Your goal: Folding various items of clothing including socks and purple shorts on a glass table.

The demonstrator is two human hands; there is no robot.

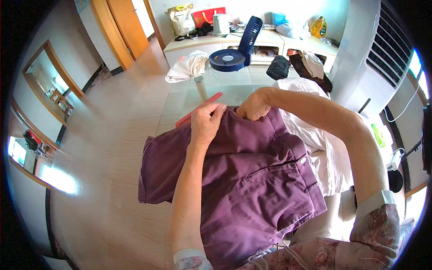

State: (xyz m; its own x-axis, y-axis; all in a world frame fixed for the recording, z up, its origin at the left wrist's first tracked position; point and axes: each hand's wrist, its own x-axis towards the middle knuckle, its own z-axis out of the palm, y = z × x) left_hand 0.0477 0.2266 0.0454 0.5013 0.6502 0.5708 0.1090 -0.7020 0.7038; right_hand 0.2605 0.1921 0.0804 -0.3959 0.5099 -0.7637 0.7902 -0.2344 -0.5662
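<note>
Purple shorts (pixel 265 175) lie spread across my lap and the near edge of the glass table, the buttoned waistband toward the right. My left hand (pixel 208 121) is closed on their far edge, thumb and fingers pinched together. A little to its right, my right hand (pixel 256 104) is curled into the same far side near the waistband, its fingertips hidden in the cloth. Behind my left hand a red comb (pixel 217 97) lies on the glass table (pixel 177 101), partly covered by the hand. White cloth (pixel 335 168) is bunched under and beside the waistband.
A dark blue folding fan (pixel 227 60) stands at the table's far end, between a folded cream cloth (pixel 188 66) and a dark bundle (pixel 278 67). Beyond is a low cabinet (pixel 198 46) holding bags and bottles. A tall white air cooler (pixel 366 54) rises at the right.
</note>
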